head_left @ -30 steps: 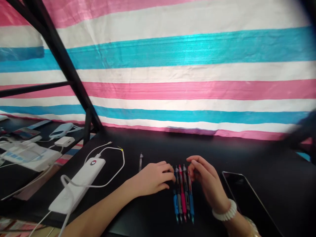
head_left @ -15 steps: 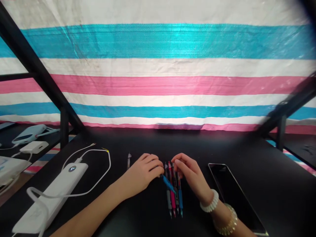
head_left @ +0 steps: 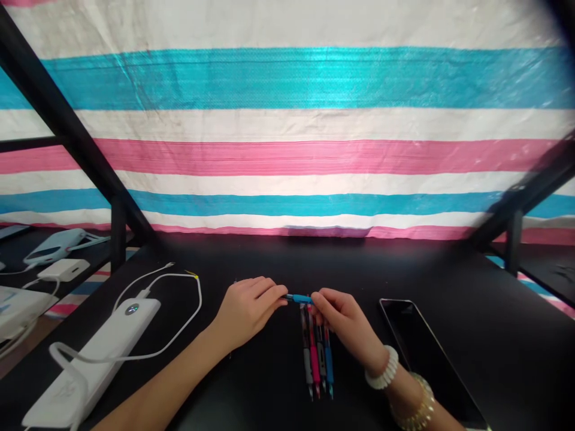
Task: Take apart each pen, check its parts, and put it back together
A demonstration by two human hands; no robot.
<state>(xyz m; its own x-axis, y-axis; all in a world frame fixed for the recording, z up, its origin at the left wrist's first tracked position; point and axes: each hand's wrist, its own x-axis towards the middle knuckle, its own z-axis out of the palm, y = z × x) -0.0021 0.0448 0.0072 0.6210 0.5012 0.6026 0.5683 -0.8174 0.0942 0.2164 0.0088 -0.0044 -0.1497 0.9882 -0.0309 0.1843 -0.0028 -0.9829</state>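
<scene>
A blue-gripped pen [head_left: 300, 299] lies level between my hands, above the tops of the other pens. My left hand [head_left: 254, 308] is closed on its left end, and the fingertips of my right hand [head_left: 338, 312] pinch its right end. Below it, side by side on the black table, rest a grey-gripped pen [head_left: 308, 365], a pink-gripped pen [head_left: 314, 359], a dark grey-gripped pen [head_left: 321, 362] and another blue-gripped pen [head_left: 329, 362]. My right fingers hide some of their upper ends. Another pen is mostly hidden behind my left hand.
A white power bank [head_left: 101, 353] with a looped white cable [head_left: 200, 299] lies at the left. A black phone [head_left: 431, 359] rests beside my right wrist. Black frame bars [head_left: 85, 143] slant up at both sides, and a striped sheet [head_left: 314, 155] hangs behind the table.
The blue-gripped pen has swung from slanting down over the row to lying level. My left hand has shifted left, and my right fingers have closed on the pen's other end.
</scene>
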